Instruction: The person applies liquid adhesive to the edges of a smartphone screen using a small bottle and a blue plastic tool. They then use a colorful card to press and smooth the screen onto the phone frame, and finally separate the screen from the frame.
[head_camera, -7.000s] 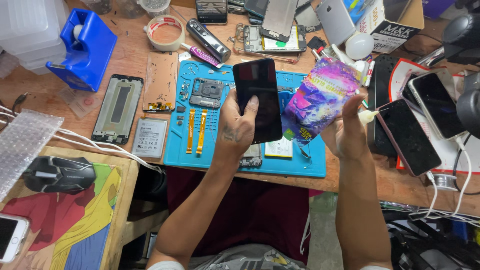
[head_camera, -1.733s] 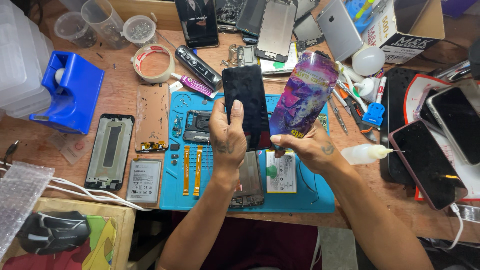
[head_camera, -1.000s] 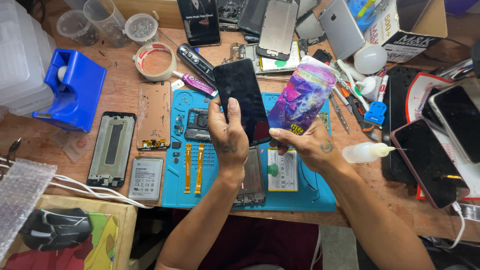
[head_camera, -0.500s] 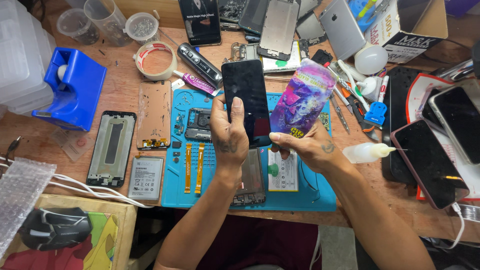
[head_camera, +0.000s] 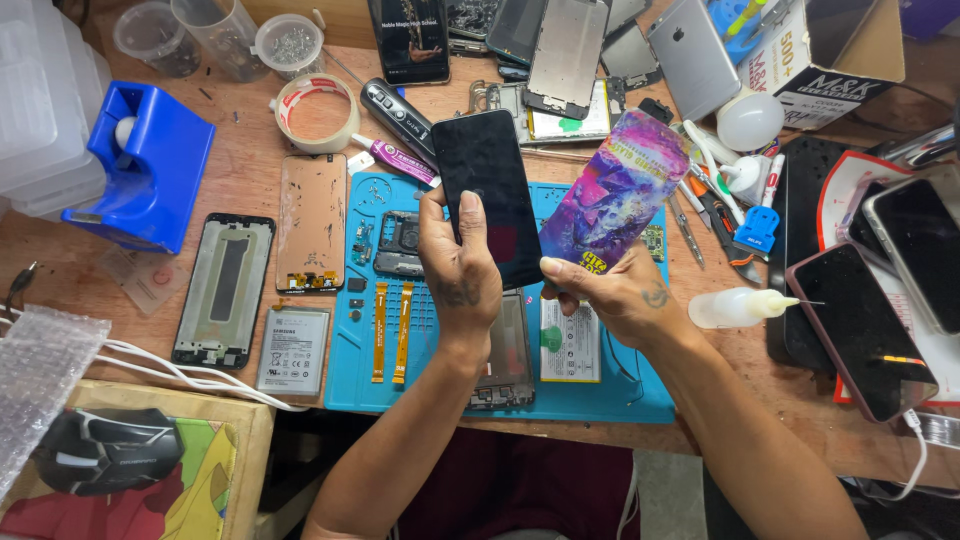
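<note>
Head view: the left hand (head_camera: 458, 270) grips a black glossy rectangular phone screen panel (head_camera: 487, 195), thumb across its face, held upright over the blue rubber work mat (head_camera: 590, 395). At three o'clock of it, the right hand (head_camera: 622, 298) pinches the lower edge of a purple printed flat packet (head_camera: 612, 190). A clear squeeze bottle (head_camera: 738, 308) lies further toward three o'clock.

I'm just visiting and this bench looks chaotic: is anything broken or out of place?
Nothing looks spilled. The left hand holds an intact black phone screen, the right hand a purple packet. The dismantled phone frame and battery lie in neat rows.
</note>
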